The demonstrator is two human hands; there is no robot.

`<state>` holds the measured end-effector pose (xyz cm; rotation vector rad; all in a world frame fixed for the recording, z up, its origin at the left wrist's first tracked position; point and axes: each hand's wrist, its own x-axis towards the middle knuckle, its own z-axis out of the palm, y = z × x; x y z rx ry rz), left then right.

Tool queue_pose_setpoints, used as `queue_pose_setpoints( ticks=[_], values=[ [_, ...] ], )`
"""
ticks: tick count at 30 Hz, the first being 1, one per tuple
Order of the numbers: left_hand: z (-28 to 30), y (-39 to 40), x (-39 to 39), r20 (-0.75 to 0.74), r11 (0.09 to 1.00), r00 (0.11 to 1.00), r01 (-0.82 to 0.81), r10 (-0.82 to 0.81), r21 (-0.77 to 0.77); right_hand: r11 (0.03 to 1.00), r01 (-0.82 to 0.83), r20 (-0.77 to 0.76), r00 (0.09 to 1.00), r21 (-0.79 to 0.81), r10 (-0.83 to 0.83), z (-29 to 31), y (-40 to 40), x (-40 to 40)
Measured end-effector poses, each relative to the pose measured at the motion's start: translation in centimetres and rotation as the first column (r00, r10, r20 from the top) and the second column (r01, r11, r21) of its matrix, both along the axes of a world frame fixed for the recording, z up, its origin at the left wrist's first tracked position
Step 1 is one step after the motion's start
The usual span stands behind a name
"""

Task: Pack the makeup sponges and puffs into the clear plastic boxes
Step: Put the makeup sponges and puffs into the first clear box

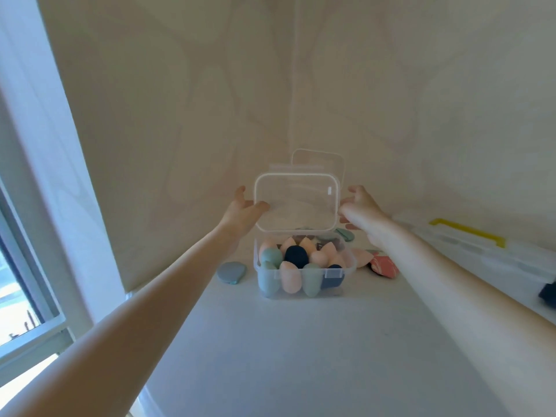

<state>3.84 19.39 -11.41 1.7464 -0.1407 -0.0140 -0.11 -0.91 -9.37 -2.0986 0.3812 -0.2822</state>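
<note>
Head view: I log one clear lid [296, 201], gripped at its sides by left hand [242, 213] and right hand [362, 210], above sponge-filled box [304, 270] mid-desk [301, 356]. Grey puff [231, 272] left. No legible writing.

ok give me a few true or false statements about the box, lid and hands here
1. Both hands, left hand and right hand, hold the clear lid above the box. True.
2. The box is empty. False: it is packed with sponges.
3. A grey puff lies on the table left of the box. True.
4. The lid is snapped shut on the box. False: it is held above it.
</note>
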Motion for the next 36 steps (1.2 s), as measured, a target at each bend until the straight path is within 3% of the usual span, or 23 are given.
queue_pose_setpoints(
  ticks=[4,6,9,12,14,17,20,22,26,32,36],
  values=[
    [1.2,0.8,-1.0,0.007,0.983,0.998,0.061,-0.060,-0.171,0.999,-0.033,0.023,0.999,-0.041,0.034,0.9,-0.3,-1.8],
    [1.6,1.0,-2.0,0.011,0.982,0.996,0.087,-0.086,-0.168,0.992,-0.086,0.037,0.995,-0.094,0.089,1.1,-0.2,-2.8],
    [1.4,1.7,-3.0,0.020,0.983,0.987,0.163,-0.162,-0.083,0.996,-0.077,0.059,0.995,-0.053,0.080,0.8,-0.6,-4.2],
    [0.9,2.4,-4.3,0.058,0.958,0.980,0.173,-0.191,0.229,0.996,-0.037,0.042,0.998,-0.086,0.041,0.1,-1.0,-5.9],
    [0.2,2.3,-4.9,0.209,0.874,0.951,0.104,-0.227,0.475,0.982,-0.053,0.056,0.996,-0.183,0.064,-0.5,-0.6,-7.1],
    [-0.6,1.0,-6.7,0.388,0.777,0.862,0.012,-0.327,0.629,0.904,-0.178,0.083,0.970,-0.388,0.227,-1.5,0.3,-8.6],
    [-0.9,0.0,-8.5,0.357,0.606,0.807,0.003,-0.471,0.795,0.735,-0.303,-0.032,0.933,-0.607,0.359,-2.6,0.7,-8.9],
    [-0.8,-0.2,-9.1,0.330,0.502,0.802,-0.043,-0.499,0.864,0.674,-0.328,-0.070,0.922,-0.662,0.380,-3.0,0.8,-9.2],
    [-0.4,-0.7,-9.7,0.362,0.375,0.786,-0.179,-0.502,0.910,0.639,-0.310,-0.055,0.921,-0.704,0.386,-3.4,1.4,-9.7],
    [-1.2,-2.8,-10.5,0.400,0.074,0.731,-0.436,-0.553,0.897,0.527,-0.196,-0.042,0.956,-0.827,0.290,-3.2,3.1,-10.6],
    [-1.2,-3.2,-10.7,0.407,0.024,0.724,-0.476,-0.557,0.879,0.473,-0.196,-0.073,0.961,-0.859,0.267,-3.2,3.4,-10.4]
  ],
)
